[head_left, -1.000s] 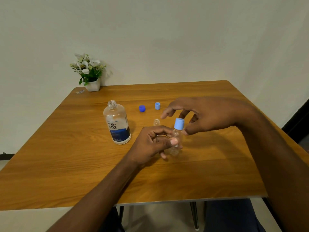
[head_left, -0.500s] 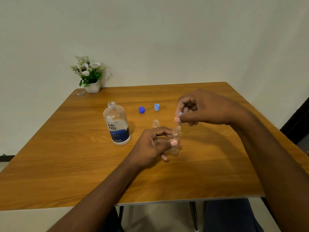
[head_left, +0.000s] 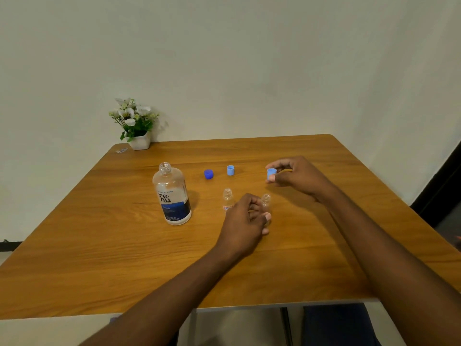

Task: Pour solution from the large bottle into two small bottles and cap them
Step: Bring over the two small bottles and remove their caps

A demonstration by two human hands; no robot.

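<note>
The left hand (head_left: pixel 245 218) is gripping an open small bottle (head_left: pixel 266 201) upright, fingers curled round its clear body, while the right hand (head_left: pixel 299 177) is pinching a light blue cap (head_left: pixel 270 174) above and apart from that bottle's mouth. Just left, a second small bottle (head_left: pixel 227 199) is standing open on the counter (head_left: pixel 99 245). Behind it a dark blue cap (head_left: pixel 208 174) and a second light blue cap (head_left: pixel 230 170) are lying side by side, with the large bottle (head_left: pixel 173 196) standing uncapped farther left.

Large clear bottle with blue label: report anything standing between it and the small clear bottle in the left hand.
A second small clear uncapped bottle stands between them, close beside the knuckles of the left hand.
</note>
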